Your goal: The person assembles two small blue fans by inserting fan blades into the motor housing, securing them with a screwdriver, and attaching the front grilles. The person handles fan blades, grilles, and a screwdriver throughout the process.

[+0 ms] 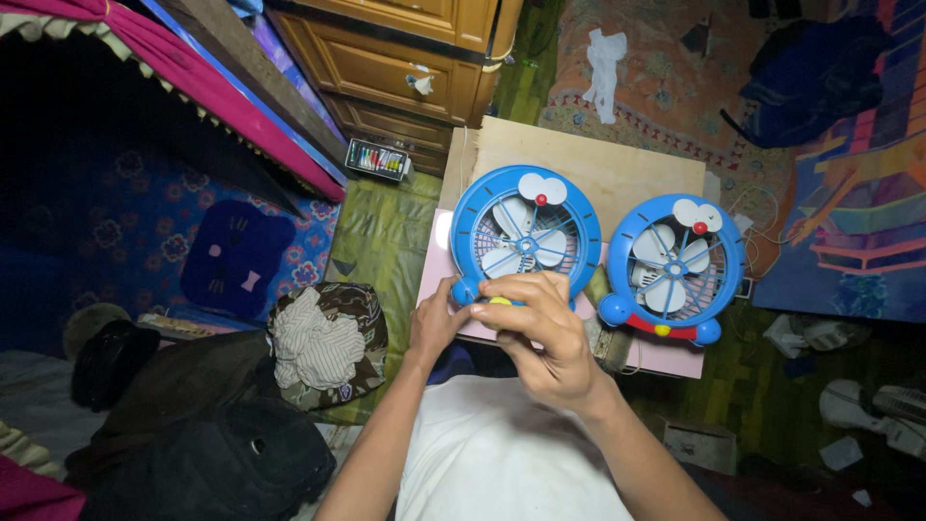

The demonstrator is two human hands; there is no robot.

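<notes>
Two round blue toy-like fans with white blades lie side by side on a pink board (675,355) over a pale wooden panel (617,164). My left hand (434,323) grips the lower left foot of the left fan (526,236). My right hand (540,333) curls over that fan's bottom edge, fingers closed around its base near a small yellow knob (500,301). The right fan (675,265) lies untouched, with a red band and yellow knob at its base.
A wooden chest of drawers (405,68) stands beyond the panel. Crumpled cloth in a patterned bag (323,342) and dark bags lie at left. A small box of coloured items (378,159) rests on the green floor. Patterned rugs and white paper scraps lie at right.
</notes>
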